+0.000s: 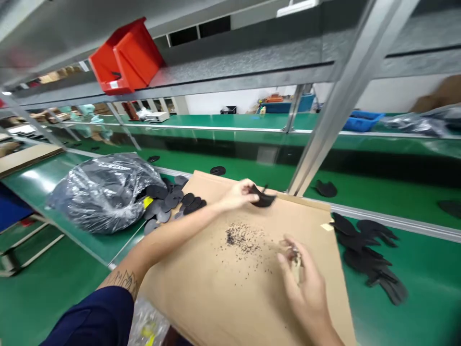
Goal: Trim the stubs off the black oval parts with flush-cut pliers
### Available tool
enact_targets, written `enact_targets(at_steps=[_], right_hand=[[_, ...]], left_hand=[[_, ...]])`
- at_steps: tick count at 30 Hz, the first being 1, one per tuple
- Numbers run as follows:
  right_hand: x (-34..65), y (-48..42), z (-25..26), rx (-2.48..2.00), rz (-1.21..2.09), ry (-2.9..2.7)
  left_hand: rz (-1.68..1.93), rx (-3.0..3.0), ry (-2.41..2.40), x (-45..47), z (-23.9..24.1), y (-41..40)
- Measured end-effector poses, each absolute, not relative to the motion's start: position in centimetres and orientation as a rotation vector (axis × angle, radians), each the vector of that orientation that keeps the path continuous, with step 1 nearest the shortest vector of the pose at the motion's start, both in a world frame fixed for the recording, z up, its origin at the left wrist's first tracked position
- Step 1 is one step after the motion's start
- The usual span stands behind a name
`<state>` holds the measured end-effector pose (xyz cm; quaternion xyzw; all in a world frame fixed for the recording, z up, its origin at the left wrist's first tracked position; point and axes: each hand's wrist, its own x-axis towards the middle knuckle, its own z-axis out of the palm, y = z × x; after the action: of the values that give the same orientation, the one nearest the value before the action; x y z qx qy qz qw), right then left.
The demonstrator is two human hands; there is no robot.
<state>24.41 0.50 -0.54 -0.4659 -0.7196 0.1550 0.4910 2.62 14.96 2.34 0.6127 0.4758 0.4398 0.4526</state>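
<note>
My left hand (239, 194) is closed on a thin, curved black piece (262, 197) above the far edge of a flat cardboard sheet (194, 298). My right hand (306, 283) is over the right part of the cardboard, its fingers curled and blurred. Something small, pale and partly shiny shows between thumb and fingers, too smeared to name. Between the hands, many tiny black bits (243, 239) lie scattered on the cardboard, densest in one dark patch. Flat black discs (169, 199) are heaped at the cardboard's left edge.
A clear plastic bag (104, 192) of black pieces sits at left. Curved black pieces (370, 254) lie at right on the green bench. A metal post (338, 91) rises behind the cardboard. A red bin (127, 57) hangs from the overhead shelf. Several black pieces dot the green strip behind.
</note>
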Motion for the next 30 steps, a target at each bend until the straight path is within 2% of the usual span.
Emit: enact_targets(at_steps=[4, 8, 11, 12, 15, 18, 23, 30], right_hand=[[23.8, 0.5, -0.1, -1.136, 0.656, -1.651], [23.4, 0.4, 0.3, -1.074, 0.859, -1.672], [23.1, 0.3, 0.5, -1.118, 0.929, -1.647], [23.0, 0.3, 0.6, -1.145, 0.947, -1.632], [22.9, 0.3, 0.9, -1.218, 0.991, -1.579], [22.9, 0.3, 1.2, -1.238, 1.021, -1.54], [22.8, 0.2, 1.2, -1.225, 1.039, -1.544], [23.1, 0.3, 0.9, -1.224, 0.998, -1.552]], left_hand=[[1.0, 1.402, 0.949, 3.9, 0.0, 4.6], [0.921, 1.437, 0.84, 2.6, -0.7, 0.4], [0.769, 1.875, 1.113, -1.7, 0.8, 1.7], [0.677, 2.056, 1.347, -3.7, 1.6, 2.6], [0.519, 2.115, 1.791, -9.8, 3.5, 6.0], [0.325, 2.098, 1.991, -14.6, 4.1, 8.7], [0.077, 2.121, 2.039, -17.7, 3.4, 10.5], [0.0, 2.293, 1.927, -18.4, 3.9, 9.5]])
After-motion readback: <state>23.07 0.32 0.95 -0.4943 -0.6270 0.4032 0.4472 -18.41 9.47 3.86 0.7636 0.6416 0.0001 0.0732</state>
